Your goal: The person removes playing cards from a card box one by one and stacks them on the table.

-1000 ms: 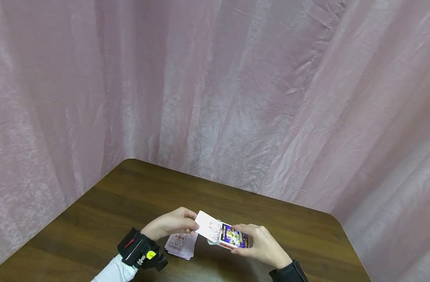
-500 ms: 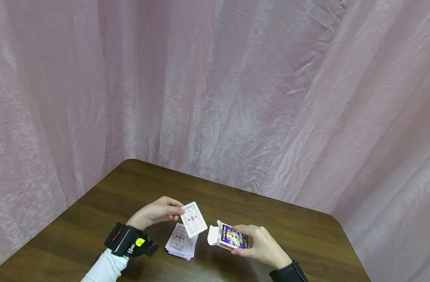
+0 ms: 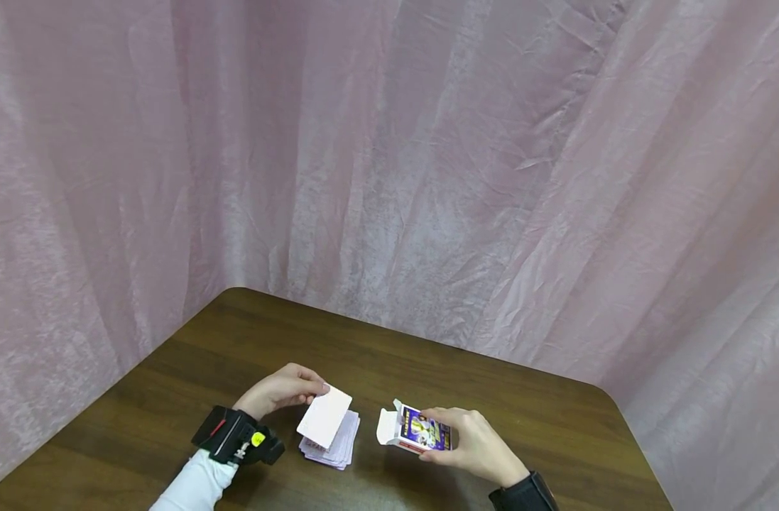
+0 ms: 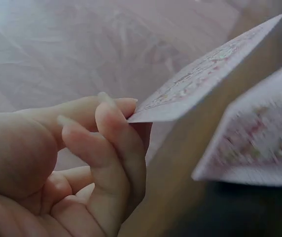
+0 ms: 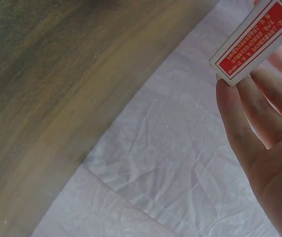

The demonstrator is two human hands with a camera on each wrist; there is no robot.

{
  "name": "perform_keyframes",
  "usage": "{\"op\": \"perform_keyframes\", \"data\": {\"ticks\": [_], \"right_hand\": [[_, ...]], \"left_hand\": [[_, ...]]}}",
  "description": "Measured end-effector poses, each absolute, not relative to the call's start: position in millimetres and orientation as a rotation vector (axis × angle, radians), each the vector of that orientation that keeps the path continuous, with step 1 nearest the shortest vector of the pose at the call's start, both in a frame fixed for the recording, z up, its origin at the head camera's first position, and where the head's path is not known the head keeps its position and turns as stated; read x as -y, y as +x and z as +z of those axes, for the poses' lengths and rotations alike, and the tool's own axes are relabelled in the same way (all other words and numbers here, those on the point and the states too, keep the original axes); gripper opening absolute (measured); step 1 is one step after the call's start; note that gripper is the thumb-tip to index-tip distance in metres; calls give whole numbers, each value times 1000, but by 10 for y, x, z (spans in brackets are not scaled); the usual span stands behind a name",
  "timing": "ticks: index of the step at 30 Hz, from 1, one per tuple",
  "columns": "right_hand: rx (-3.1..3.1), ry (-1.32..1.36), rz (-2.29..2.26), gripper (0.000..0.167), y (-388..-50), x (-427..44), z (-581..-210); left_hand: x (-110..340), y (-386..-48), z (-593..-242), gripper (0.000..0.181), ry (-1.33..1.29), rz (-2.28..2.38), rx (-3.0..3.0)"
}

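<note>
Between thumb and fingers my left hand (image 3: 282,390) pinches one playing card (image 3: 325,417) by its corner, tilted over a loose pile of playing cards (image 3: 343,448). In the left wrist view the held card (image 4: 205,74) shows its red patterned back, and the pile (image 4: 264,128) lies just beyond it. My right hand (image 3: 472,443) holds a purple and white card box (image 3: 421,430) by its sides. The box's flap stands open toward the left. Red printing marks the narrow side of the box (image 5: 257,42) in the right wrist view. Whatever is inside the box is hidden.
All of this is on or above a dark brown wooden table (image 3: 248,341) with rounded corners. A pink curtain (image 3: 389,177) hangs behind and around the table. Black camera straps (image 3: 232,436) circle both wrists.
My left hand has drawn the card leftward from the box's mouth and brought it over the pile, turning its plain-looking side up. The right hand and box stay in place.
</note>
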State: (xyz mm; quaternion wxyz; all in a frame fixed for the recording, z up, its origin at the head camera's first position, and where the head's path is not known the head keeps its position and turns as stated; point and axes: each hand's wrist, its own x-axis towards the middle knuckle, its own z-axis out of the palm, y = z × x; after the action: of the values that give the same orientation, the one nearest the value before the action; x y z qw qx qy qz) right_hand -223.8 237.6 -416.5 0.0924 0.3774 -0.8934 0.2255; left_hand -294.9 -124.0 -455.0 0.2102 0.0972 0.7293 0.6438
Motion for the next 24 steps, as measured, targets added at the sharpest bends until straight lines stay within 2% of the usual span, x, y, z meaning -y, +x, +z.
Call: {"op": "perform_keyframes", "data": {"ticks": [3, 11, 24], "right_hand": [[2646, 1118, 661, 55, -2239, -2373, -4171], [2621, 1114, 652, 54, -2244, -2374, -4186], [2640, 1115, 633, 56, -2247, -2368, -4202]], "left_hand": [[1206, -2944, -4615, 25, 226, 1757, -2087], [1080, -2899, -4754, 10, 104, 1549, -2430], [998, -2812, -4686, 22, 56, 1249, -2681]]}}
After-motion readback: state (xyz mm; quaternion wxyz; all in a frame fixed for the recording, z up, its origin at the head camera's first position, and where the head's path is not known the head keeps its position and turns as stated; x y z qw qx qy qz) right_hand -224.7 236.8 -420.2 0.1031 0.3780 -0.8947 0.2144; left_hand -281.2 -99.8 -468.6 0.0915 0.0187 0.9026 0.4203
